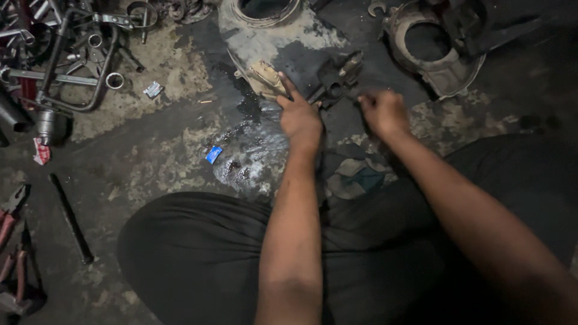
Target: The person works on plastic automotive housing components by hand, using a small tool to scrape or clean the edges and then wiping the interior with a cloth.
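My left hand (299, 115) reaches forward over the oily floor, fingers touching a small dark metal part (335, 81) that lies beside a pale engine casing (265, 42). Whether the fingers grip the part is hidden by the hand itself. My right hand (383, 111) is blurred, knuckles curled, just right of the same part; I cannot make out anything in it. Both forearms stretch out over my knees in dark trousers.
A second round casing (436, 51) sits at the back right. A bent metal frame (78, 60) with rings and loose parts lies back left. Pliers (11, 210), a dark rod (71, 218), a blue scrap (213, 154) and a rag (355, 177) lie on the greasy floor.
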